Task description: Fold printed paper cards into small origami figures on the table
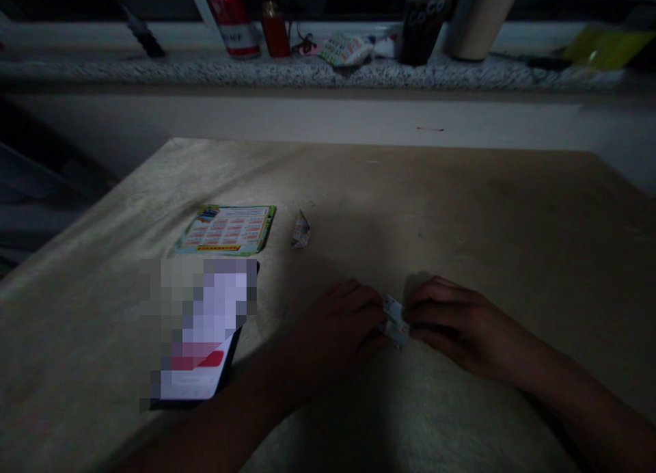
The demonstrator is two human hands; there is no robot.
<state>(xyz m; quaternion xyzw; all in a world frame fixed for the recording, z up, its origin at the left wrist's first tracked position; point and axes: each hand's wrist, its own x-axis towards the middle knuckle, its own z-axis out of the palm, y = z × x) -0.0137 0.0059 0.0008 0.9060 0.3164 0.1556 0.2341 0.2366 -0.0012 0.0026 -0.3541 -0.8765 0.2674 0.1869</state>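
Note:
A small folded piece of printed paper [395,317] is held between my two hands, just above or on the table. My left hand [351,316] pinches its left side, fingers closed. From the right, my right hand [451,316] grips the other side with bent fingers. The fingertips cover part of the paper, so its full shape is hidden. Farther back stands a small folded paper piece [301,230] with a pointed top. To its left lies a stack of printed sheets [230,228] with green edges.
A lit phone [205,336], partly pixelated, lies left of my left forearm on the table [486,206]. Along the granite windowsill [179,70] stand a red can [233,22], a red bottle [277,32], a crumpled printed packet [346,49], a dark cup [421,22] and a beige cylinder [482,18].

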